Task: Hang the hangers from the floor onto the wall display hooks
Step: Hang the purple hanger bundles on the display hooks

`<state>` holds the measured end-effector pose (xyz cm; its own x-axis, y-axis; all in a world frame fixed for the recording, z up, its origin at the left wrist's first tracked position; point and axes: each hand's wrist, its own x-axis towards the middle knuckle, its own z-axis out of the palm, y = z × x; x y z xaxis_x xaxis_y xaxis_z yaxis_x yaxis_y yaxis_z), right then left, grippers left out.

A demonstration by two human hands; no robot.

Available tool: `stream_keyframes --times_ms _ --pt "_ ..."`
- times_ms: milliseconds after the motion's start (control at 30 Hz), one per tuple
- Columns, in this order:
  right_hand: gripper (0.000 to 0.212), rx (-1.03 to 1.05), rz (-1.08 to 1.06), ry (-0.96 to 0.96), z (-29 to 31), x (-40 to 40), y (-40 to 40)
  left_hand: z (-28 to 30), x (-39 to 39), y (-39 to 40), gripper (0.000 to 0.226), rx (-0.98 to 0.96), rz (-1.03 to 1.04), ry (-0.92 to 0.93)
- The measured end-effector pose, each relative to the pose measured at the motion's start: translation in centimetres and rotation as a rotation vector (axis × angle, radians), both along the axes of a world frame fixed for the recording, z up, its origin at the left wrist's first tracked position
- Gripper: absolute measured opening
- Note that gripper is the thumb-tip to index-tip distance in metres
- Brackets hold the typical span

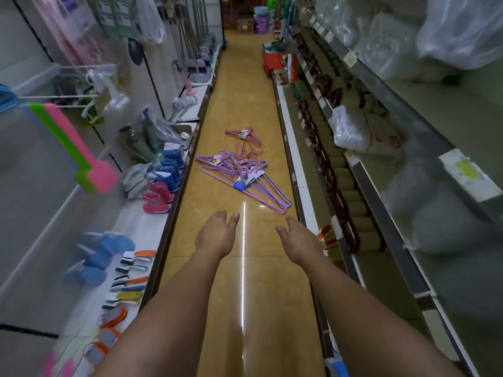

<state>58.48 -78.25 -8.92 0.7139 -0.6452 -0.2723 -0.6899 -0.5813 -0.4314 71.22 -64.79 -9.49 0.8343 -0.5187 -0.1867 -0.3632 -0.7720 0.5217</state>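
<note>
Several bundles of pink and purple wire hangers [242, 165] lie in a loose pile on the yellow tiled aisle floor, some with paper labels. Both arms stretch out in front of me above the floor. My left hand [216, 232] hangs with relaxed fingers, holding nothing, short of the pile. My right hand [298, 238] is held out the same way, empty, just to the right. White display hooks [81, 97] stick out from the wall panel on the left, some carrying packaged goods.
Low shelves run down both sides of the narrow aisle. Small rubber boots [160, 191], bottles and brushes sit on the left ledge. Plastic-wrapped goods [351, 129] fill the right shelves. Buckets and boxes [261, 20] stand at the aisle's far end.
</note>
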Motion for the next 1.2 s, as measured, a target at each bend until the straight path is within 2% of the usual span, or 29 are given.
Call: stream_keyframes --times_ms 267,633,933,1200 --pt "0.047 -0.006 -0.033 -0.036 -1.3 8.2 -7.3 -1.8 8.7 -7.0 0.060 0.022 -0.034 0.002" --pt "0.049 -0.044 -0.089 -0.010 1.1 25.4 -14.3 -1.1 26.7 -14.9 0.054 -0.017 -0.049 -0.019" --pt "0.052 -0.029 -0.090 0.007 -0.6 36.3 -19.0 -3.1 37.1 -17.9 0.059 -0.009 -0.059 0.046" --pt "0.052 -0.017 -0.044 -0.003 -2.0 45.8 -25.5 -4.3 46.1 -23.9 0.056 -0.016 -0.036 0.033"
